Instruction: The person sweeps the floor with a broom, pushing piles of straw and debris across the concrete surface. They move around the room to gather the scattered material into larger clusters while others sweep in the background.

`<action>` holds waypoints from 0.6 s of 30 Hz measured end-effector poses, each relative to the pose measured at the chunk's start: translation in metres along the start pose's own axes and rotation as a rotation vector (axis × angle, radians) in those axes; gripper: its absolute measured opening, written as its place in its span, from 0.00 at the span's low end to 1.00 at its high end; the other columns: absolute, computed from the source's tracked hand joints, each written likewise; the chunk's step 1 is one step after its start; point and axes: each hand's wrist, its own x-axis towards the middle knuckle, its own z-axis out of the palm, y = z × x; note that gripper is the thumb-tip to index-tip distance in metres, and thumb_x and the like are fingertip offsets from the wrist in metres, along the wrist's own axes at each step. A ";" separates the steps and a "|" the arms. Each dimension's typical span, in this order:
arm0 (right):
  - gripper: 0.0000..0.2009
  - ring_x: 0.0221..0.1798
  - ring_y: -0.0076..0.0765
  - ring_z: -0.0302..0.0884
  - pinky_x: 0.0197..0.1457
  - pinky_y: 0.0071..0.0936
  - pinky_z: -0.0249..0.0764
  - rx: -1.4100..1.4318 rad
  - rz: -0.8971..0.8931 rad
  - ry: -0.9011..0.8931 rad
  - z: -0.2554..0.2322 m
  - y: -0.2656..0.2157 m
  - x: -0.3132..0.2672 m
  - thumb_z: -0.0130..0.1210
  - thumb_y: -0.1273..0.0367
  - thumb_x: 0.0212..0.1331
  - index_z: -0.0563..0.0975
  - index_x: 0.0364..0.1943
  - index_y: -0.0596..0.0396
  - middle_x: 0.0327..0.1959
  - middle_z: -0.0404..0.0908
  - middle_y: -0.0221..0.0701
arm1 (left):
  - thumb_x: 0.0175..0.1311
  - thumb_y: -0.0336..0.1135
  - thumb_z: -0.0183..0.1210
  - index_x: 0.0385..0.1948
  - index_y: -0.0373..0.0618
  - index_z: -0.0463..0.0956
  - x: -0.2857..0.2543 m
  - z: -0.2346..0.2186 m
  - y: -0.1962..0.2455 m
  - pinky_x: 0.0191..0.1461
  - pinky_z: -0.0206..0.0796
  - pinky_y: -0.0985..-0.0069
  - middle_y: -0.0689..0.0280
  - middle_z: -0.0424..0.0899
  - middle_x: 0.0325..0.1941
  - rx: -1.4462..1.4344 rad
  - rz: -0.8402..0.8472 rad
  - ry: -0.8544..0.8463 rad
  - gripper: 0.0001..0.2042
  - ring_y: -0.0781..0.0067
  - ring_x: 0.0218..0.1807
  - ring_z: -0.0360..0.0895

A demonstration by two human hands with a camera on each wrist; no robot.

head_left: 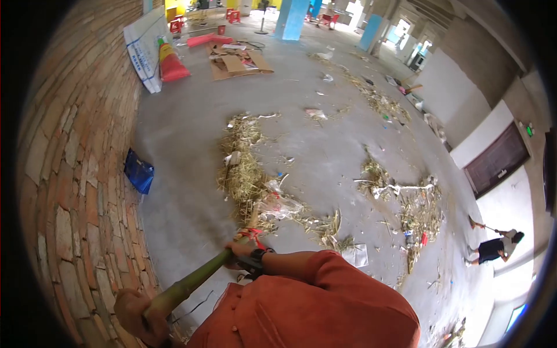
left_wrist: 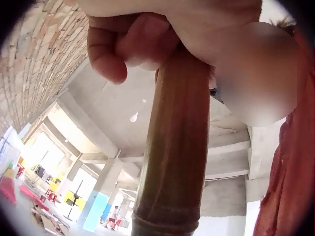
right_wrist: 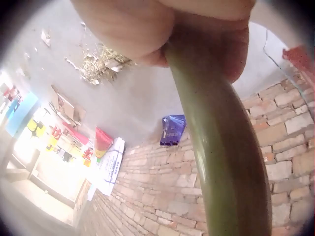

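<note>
A broom with a thick green bamboo handle [head_left: 200, 274] slants across the lower left of the head view. Around its upper end curls my left hand [head_left: 139, 316]; the left wrist view shows that hand's fingers [left_wrist: 110, 64] bent beside the bamboo. Farther down, my right hand [head_left: 241, 254] grips the handle just above a red binding [head_left: 250, 234]. In the right wrist view its fingers [right_wrist: 236, 59] wrap the pole. Past the binding, the broom's lower end blends into a heap of straw [head_left: 242, 174] mixed with clear plastic [head_left: 278, 204].
A brick wall [head_left: 75, 203] runs along the left, with a blue bag [head_left: 139, 171] at its foot. More straw and litter [head_left: 420, 214] lies to the right. Another person [head_left: 496, 248] stands there with a long-handled tool. Flattened cardboard [head_left: 241, 62] lies farther back, before a blue pillar [head_left: 291, 20].
</note>
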 end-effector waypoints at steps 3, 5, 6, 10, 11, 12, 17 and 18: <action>0.11 0.25 0.34 0.68 0.30 0.39 0.74 -0.073 0.013 0.041 0.029 0.000 0.010 0.50 0.60 0.53 0.65 0.30 0.51 0.22 0.67 0.31 | 0.62 0.44 0.50 0.23 0.41 0.67 0.022 0.002 0.007 0.18 0.62 0.80 0.68 0.62 0.12 0.097 0.363 -0.008 0.15 0.73 0.12 0.63; 0.12 0.25 0.34 0.68 0.30 0.38 0.73 -0.111 0.020 0.010 0.040 -0.001 0.021 0.50 0.59 0.52 0.65 0.30 0.51 0.22 0.67 0.31 | 0.61 0.42 0.51 0.24 0.41 0.68 0.024 0.007 0.017 0.19 0.62 0.80 0.65 0.66 0.13 0.106 0.371 -0.086 0.13 0.71 0.14 0.65; 0.12 0.24 0.35 0.68 0.29 0.38 0.73 -0.135 0.015 -0.015 0.044 -0.002 0.028 0.51 0.59 0.52 0.65 0.30 0.51 0.22 0.68 0.31 | 0.60 0.40 0.52 0.25 0.41 0.68 0.026 0.012 0.022 0.20 0.61 0.80 0.63 0.70 0.15 0.097 0.385 -0.166 0.12 0.69 0.15 0.67; 0.13 0.23 0.36 0.69 0.28 0.37 0.73 -0.223 0.016 -0.065 0.040 -0.018 0.063 0.51 0.59 0.51 0.66 0.31 0.52 0.22 0.69 0.32 | 0.46 0.30 0.53 0.22 0.45 0.66 0.029 0.060 0.038 0.27 0.55 0.67 0.65 0.63 0.15 0.191 0.189 -0.308 0.04 0.62 0.19 0.63; 0.13 0.23 0.36 0.70 0.28 0.35 0.73 -0.313 -0.038 -0.054 0.038 -0.026 0.066 0.51 0.59 0.51 0.67 0.31 0.53 0.23 0.70 0.33 | 0.44 0.32 0.56 0.21 0.46 0.66 0.035 0.078 0.036 0.25 0.55 0.68 0.66 0.63 0.15 0.203 0.184 -0.326 0.07 0.64 0.18 0.63; 0.14 0.23 0.36 0.71 0.27 0.33 0.72 -0.399 -0.093 -0.042 0.036 -0.033 0.069 0.51 0.58 0.51 0.68 0.30 0.54 0.24 0.71 0.33 | 0.42 0.34 0.59 0.20 0.46 0.66 0.039 0.096 0.032 0.24 0.55 0.68 0.67 0.64 0.14 0.212 0.181 -0.345 0.09 0.65 0.18 0.64; 0.10 0.32 0.35 0.73 0.37 0.28 0.70 -0.870 -0.590 -0.164 -0.077 -0.079 0.238 0.52 0.61 0.48 0.74 0.30 0.50 0.28 0.74 0.32 | 0.39 0.29 0.58 0.22 0.46 0.67 0.050 0.169 0.018 0.27 0.57 0.66 0.66 0.66 0.15 0.119 0.192 -0.398 0.09 0.63 0.18 0.66; 0.09 0.36 0.35 0.73 0.41 0.27 0.69 -1.048 -0.858 -0.254 -0.091 -0.086 0.248 0.52 0.62 0.47 0.76 0.31 0.48 0.29 0.75 0.31 | 0.39 0.29 0.58 0.22 0.46 0.67 0.054 0.177 0.021 0.27 0.57 0.66 0.66 0.66 0.16 0.075 0.230 -0.411 0.08 0.63 0.18 0.66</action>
